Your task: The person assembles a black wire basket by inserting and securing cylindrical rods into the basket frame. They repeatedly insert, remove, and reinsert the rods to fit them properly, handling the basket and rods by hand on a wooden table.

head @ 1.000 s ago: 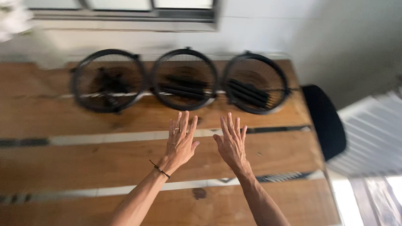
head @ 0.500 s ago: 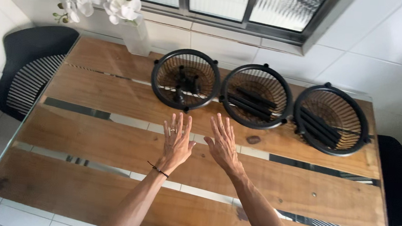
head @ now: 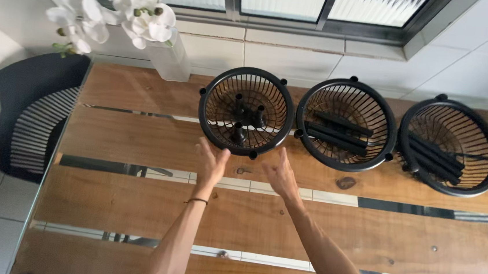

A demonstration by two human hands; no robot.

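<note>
I am seeing both hands, left hand (head: 211, 164) and right hand (head: 279, 174), spread empty just before the leftmost black basket (head: 246, 111), which is holding short black connector pieces (head: 244, 119). To its right, the middle basket (head: 346, 125) and far basket (head: 451, 146) are holding black rods.

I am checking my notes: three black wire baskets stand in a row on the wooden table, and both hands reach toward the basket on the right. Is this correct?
Not quite. In the head view the left hand and right hand reach toward the leftmost black wire basket, not the right one. The rest holds: three baskets, with the middle basket between them, stand in a row on the wooden table.
</note>
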